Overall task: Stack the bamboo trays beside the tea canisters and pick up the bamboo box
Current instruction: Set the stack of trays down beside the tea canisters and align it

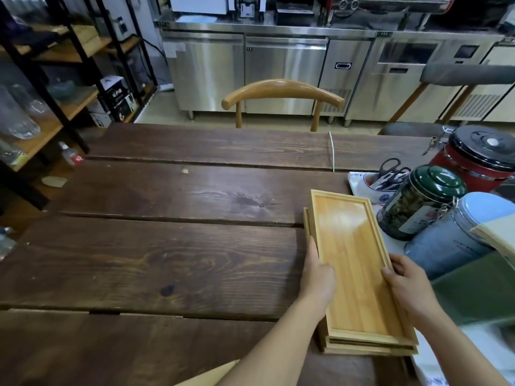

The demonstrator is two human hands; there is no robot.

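Bamboo trays [356, 263], lower ones mostly hidden

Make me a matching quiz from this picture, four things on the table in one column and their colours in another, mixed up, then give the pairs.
Things:
1. top bamboo tray
2. round tin beside the scissors
3. big canister at the far right
4. clip-top jar nearest the right hand

Colours:
A. red body, black lid
B. pale blue lid, bluish body
C. dark green lid
D. light honey wood

Pairs: 1-D, 2-C, 3-A, 4-B
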